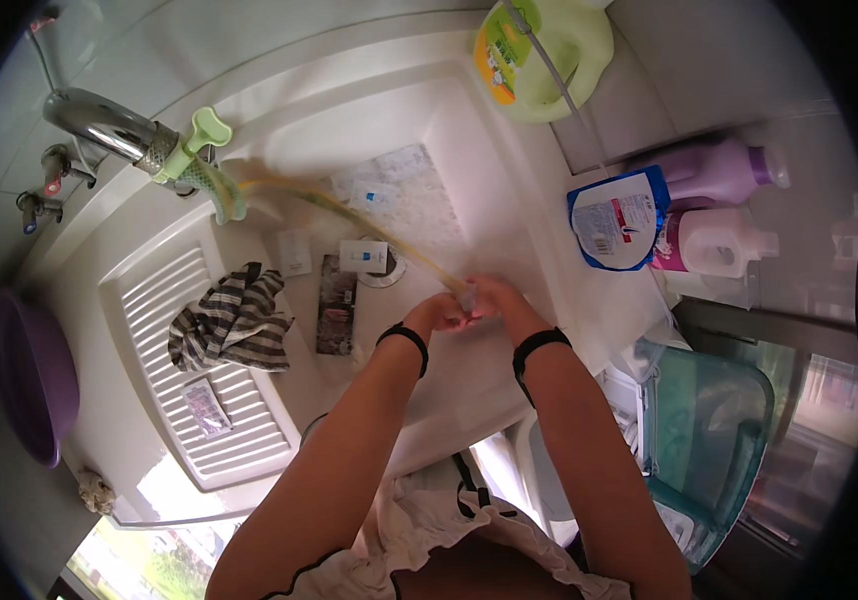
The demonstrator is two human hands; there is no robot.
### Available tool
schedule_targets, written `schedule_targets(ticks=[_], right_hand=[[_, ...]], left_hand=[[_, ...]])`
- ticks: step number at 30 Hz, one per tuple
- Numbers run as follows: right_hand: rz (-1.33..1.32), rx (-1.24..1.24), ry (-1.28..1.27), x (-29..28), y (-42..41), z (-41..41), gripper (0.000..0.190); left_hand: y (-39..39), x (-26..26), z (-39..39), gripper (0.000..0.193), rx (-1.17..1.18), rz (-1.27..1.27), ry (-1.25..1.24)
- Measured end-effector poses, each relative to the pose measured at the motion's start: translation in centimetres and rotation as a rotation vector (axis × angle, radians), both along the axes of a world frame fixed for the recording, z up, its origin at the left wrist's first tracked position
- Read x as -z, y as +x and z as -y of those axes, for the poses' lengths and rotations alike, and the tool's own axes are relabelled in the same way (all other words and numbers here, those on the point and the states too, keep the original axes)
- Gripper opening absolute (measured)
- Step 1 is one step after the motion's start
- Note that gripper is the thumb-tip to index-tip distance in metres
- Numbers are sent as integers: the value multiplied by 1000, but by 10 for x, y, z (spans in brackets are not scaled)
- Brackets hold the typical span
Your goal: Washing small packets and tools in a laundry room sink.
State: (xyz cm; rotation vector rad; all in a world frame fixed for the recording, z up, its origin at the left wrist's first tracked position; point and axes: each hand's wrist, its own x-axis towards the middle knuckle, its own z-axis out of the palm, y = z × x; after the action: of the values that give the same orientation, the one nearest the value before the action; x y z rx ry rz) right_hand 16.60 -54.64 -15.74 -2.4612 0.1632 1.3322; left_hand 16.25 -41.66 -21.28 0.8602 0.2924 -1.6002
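A translucent yellow hose (pixel 376 225) runs from the green mesh sleeve (pixel 203 180) on the chrome faucet (pixel 98 124) down across the sink basin. Its far end is between my two hands. My left hand (pixel 445 312) and my right hand (pixel 490 297) meet around it over the near right part of the basin, fingers curled. A small whitish, see-through piece (pixel 467 297) shows between the fingers; whether it is the hose's tip or a separate thing cannot be told. Left of my hands, a dark printed packet (pixel 336 304) and a white packet (pixel 363 256) lie by the drain (pixel 391 271).
A striped cloth (pixel 237 319) and a small sachet (pixel 206 407) lie on the ribbed washboard (pixel 173 300). Clear packaging (pixel 406 187) rests in the basin. Detergent jugs (pixel 586 67) and a blue-edged pouch (pixel 618 217) stand right. A purple basin (pixel 31 375) leans far left. A teal-lidded machine (pixel 706 427) stands right.
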Motion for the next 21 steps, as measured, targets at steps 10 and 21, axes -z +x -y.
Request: schedule_targets(ticks=[10, 21], right_hand=[[144, 38, -249, 42, 2, -8, 26], [-223, 558, -40, 29, 3, -7, 21]], left_hand=[[5, 15, -19, 5, 85, 82, 240], [1, 6, -23, 16, -45, -87, 29]])
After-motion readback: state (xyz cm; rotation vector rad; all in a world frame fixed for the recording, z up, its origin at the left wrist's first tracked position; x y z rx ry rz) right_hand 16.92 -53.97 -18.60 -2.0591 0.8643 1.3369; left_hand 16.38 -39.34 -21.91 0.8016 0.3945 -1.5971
